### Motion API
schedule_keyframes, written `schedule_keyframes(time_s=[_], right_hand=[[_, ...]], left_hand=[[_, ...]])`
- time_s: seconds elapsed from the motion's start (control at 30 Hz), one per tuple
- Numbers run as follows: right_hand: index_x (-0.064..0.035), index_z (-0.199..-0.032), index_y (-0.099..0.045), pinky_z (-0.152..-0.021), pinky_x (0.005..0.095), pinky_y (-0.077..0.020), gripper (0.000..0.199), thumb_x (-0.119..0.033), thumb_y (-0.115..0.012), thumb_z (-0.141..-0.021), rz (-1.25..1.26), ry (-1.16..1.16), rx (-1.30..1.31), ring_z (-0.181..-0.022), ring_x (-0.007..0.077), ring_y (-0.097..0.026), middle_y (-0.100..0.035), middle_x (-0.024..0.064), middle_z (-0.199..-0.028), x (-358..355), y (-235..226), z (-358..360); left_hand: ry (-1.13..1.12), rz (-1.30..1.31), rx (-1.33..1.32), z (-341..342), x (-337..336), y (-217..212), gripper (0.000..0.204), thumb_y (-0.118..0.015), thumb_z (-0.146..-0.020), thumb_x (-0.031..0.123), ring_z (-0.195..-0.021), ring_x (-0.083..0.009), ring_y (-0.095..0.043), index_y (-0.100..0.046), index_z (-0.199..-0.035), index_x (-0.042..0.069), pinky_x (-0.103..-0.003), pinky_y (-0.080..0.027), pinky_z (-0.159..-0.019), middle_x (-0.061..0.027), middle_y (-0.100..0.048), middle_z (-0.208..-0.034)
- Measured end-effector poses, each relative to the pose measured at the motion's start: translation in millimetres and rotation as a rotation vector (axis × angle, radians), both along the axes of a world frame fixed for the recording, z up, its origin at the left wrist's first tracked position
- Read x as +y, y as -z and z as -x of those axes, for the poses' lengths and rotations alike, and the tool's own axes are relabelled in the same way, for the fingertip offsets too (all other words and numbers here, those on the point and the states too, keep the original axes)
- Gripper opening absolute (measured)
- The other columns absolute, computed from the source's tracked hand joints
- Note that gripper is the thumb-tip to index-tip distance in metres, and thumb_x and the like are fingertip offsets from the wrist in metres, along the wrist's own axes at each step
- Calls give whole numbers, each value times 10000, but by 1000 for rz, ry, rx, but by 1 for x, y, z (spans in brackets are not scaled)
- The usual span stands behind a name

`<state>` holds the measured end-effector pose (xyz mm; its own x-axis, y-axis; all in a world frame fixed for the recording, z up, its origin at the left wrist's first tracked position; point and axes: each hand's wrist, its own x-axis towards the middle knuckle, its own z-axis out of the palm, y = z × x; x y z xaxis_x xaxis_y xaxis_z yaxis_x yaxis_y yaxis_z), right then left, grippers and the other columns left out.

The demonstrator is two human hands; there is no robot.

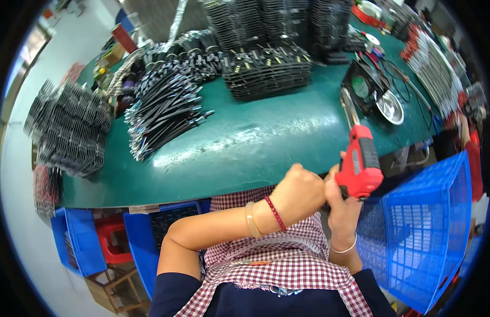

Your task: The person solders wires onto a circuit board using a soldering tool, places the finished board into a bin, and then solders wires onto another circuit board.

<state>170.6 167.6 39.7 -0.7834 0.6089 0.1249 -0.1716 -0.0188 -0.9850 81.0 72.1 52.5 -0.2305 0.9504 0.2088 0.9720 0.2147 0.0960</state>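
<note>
My right hand [342, 208] is wrapped round a red and black gun-shaped tool [360, 162], raised over the front edge of the green bench. Its long metal tip points away from me, toward a black stand. Close against it, my left hand [300, 187] is closed like a fist, its knuckles up and its wrist reaching across my body. Whatever its fingers grip, if anything, is hidden. The two hands meet just left of the tool.
On the green bench [239, 142] lie a pile of black cables [168, 113] and stacked black trays [268, 71]. More stacked trays [75, 132] stand at the left. A metal dish [390, 108] sits far right. Blue crates [427, 227] flank me; a red stool [112, 240] stands low left.
</note>
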Motion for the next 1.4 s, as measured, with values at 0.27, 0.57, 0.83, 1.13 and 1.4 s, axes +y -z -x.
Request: schedule_keyframes(time_s=[0.27,0.57,0.83,1.13,1.4], right_hand=[[25,-1376,-324,-735,217,-419,657,17,-641,-800,-50,0,54,-776,82,-487,-477,8,-892,3,4,9],[28,-1378,-310,-665,264,-434,645,-38,-639,-827,20,265,131,-715,102,-471,-476,28,-889,55,5,-16],[48,-1396,-268,-730,240,-443,696,9,-625,-799,107,286,79,-759,90,-490,-475,17,-875,62,3,-16],[37,-1366,-300,-683,260,-431,640,-62,-629,-827,41,310,95,-706,104,-476,-466,17,-834,60,5,-4],[37,-1364,-315,-679,256,-431,630,-62,-631,-829,40,336,107,-696,99,-474,-464,17,-837,63,9,-7]], left_hand=[[50,-95,-29,10,-4,7,132,-593,-749,214,-559,-185,-589,-584,-693,95,-321,-427,-578,-28,-575,-599],[-457,-220,179,241,16,13,745,-645,-814,459,-1331,-388,-337,-407,-1363,15,-477,-293,-1086,-243,-354,-1433],[-447,-204,164,265,10,58,554,-525,-926,376,-1349,-353,-340,-435,-1353,35,-472,-297,-1090,-155,-432,-1416],[-330,-430,85,252,11,35,417,-668,-810,203,-1080,-292,-568,-591,-1185,39,-377,-452,-938,-122,-613,-1141],[-255,-303,563,255,17,13,251,-580,-884,162,-1000,-229,-647,-621,-1081,12,-338,-512,-855,-129,-676,-1050]])
